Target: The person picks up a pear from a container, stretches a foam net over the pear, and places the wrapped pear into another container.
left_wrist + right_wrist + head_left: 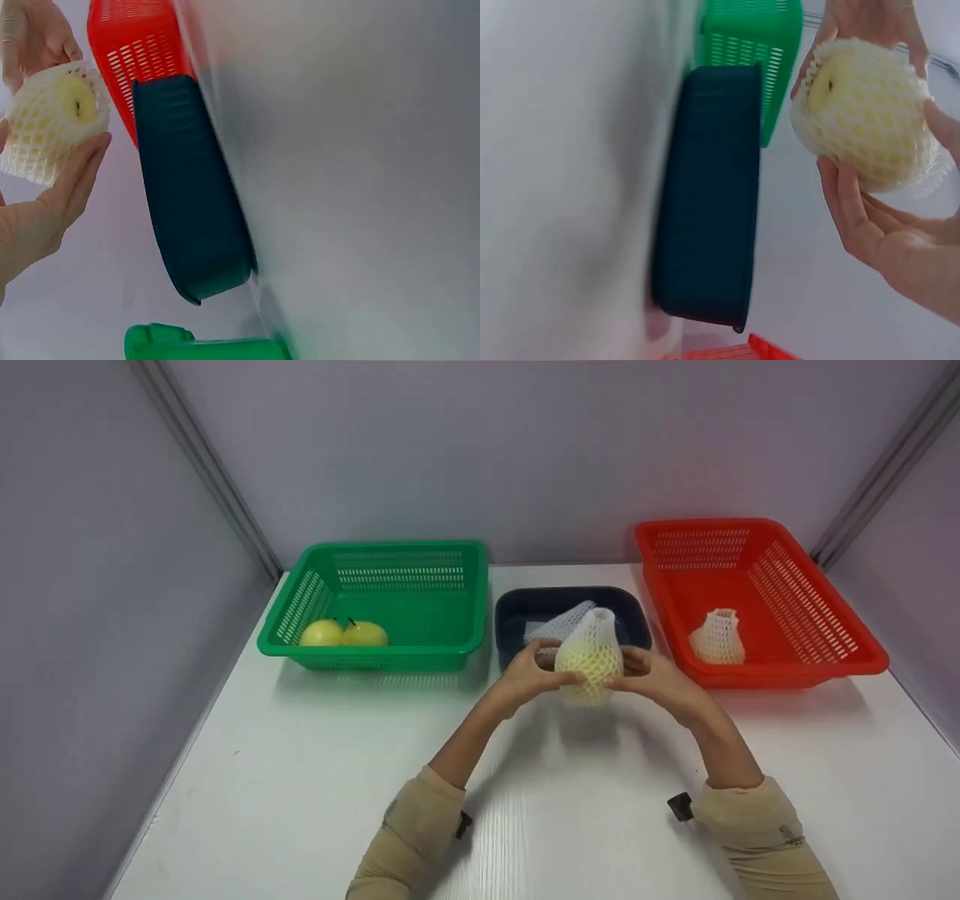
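Observation:
Between both hands, in front of the dark blue bin (517, 598), a round yellow fruit wears a white foam net sleeve (590, 656). The sleeve narrows to an open neck at the top. My left hand (526, 679) holds its left side, thumb across the front and fingers curving behind. From the right, my right hand (658, 682) grips it the same way. In the right wrist view, the fruit's bare end with a dark spot shows through the sleeve's opening (874, 112); the left wrist view shows that bare fruit end (75, 101) too.
Two yellow fruits (365, 634) lie in the green basket (375, 658) on the left. A netted piece (718, 639) stands in the red basket (780, 671) on the right. Loose white foam netting (562, 624) lies in the dark blue bin between them. Walls enclose the white table (360, 750).

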### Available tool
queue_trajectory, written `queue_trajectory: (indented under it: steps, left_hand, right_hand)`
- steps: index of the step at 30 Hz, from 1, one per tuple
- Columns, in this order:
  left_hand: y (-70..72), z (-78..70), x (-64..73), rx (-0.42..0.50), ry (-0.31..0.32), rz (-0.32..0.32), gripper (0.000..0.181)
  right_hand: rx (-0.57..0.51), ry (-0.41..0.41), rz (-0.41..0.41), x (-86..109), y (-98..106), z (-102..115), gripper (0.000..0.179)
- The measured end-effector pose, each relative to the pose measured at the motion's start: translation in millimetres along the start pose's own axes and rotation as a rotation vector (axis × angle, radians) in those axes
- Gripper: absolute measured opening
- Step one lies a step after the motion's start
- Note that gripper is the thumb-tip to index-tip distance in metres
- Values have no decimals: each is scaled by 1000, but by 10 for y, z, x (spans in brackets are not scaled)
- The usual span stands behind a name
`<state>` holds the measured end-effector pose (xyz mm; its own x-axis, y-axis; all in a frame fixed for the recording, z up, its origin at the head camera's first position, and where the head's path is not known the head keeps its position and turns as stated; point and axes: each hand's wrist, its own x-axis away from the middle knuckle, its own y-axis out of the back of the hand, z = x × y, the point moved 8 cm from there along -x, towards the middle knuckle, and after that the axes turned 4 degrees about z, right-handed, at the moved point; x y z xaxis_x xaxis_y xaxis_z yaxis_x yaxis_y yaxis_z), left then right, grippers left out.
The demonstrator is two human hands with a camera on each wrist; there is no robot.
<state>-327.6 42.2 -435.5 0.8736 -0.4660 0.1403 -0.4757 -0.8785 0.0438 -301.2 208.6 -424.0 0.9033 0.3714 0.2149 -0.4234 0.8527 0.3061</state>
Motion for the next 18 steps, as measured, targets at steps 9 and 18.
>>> queue_trajectory:
  steps: [9,18]
  left_hand:
    - [25,-123,19,306,-44,-157,61]
    - [44,-212,69,328,-124,-193,57]
  right_hand:
    - [-121,89,-144,9,58,273,83]
    - [-185,148,-165,-7,27,392,77]
